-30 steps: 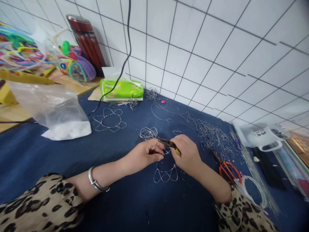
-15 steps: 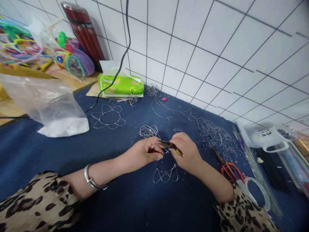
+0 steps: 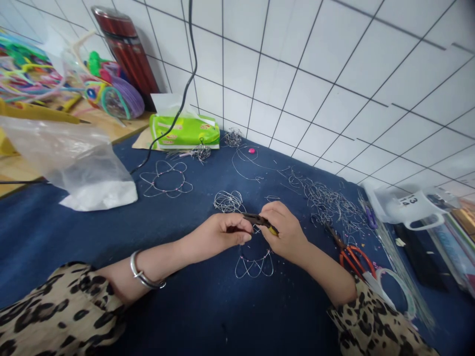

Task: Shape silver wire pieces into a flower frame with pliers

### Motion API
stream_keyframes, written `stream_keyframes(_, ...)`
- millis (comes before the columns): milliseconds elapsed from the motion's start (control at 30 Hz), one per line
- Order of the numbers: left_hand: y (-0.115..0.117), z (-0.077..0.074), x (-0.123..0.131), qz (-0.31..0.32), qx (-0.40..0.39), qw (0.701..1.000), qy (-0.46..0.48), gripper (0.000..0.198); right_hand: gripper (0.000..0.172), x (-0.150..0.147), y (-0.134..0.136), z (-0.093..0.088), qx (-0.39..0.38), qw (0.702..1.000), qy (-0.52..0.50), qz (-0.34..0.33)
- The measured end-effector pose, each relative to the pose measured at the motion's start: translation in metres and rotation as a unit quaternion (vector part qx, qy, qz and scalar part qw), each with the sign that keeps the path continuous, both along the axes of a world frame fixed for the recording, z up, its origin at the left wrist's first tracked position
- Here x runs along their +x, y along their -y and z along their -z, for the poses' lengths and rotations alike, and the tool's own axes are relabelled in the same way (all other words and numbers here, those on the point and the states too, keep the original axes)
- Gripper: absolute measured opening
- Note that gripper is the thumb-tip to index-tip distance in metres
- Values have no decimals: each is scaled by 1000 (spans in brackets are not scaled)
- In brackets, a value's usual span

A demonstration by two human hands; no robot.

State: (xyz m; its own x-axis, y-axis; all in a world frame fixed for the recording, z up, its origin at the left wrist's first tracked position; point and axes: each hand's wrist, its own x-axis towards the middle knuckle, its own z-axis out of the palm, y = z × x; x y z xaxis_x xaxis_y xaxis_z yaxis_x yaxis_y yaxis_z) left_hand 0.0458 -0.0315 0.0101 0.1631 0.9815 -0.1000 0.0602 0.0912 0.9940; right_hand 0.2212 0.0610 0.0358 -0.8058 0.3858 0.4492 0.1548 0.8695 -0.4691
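Pliers (image 3: 256,219) with dark jaws and a bit of yellow handle are wrapped in my right hand (image 3: 287,235). Their tip points left and meets the fingers of my left hand (image 3: 218,236). Those left fingers are pinched at the upper edge of a wire flower shape (image 3: 254,267), whose thin looped petals and small beads show below, between my hands. Its upper part is hidden by my fingers and the pliers. Just beyond my left hand lies a coil of silver wire (image 3: 228,201). A finished-looking wire ring with looped petals (image 3: 166,180) rests flat farther left.
Tangled wire scraps (image 3: 326,198) and orange-handled scissors (image 3: 356,259) lie at right, near a white cup-like container (image 3: 411,207). At left stand a plastic bag of white material (image 3: 100,193), a green tissue pack (image 3: 185,132) and a red thermos (image 3: 128,54). A black cord (image 3: 191,81) hangs across.
Both hands stay almost in place, the pliers still at my left fingertips. My right hand and the pliers have shifted very slightly; the view has moved a little.
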Motion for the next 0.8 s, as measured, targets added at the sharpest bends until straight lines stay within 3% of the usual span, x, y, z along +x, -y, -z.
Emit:
stream_keyframes(133,0,0,0,-5,9,1000,-7,18,11,-1,1,2,-1,1000,1,-9)
stream_keyframes(400,0,-14,2,-20,94,992,-83,13,13,-3,3,5,9,1000,15,-10)
stream_keyframes(633,-1,-4,2,-32,53,997,-36,17,14,-3,2,5,17,1000,11,12)
stream_keyframes(800,-3,-6,-1,-45,33,998,-19,17,12,1,0,-6,35,998,-9,48)
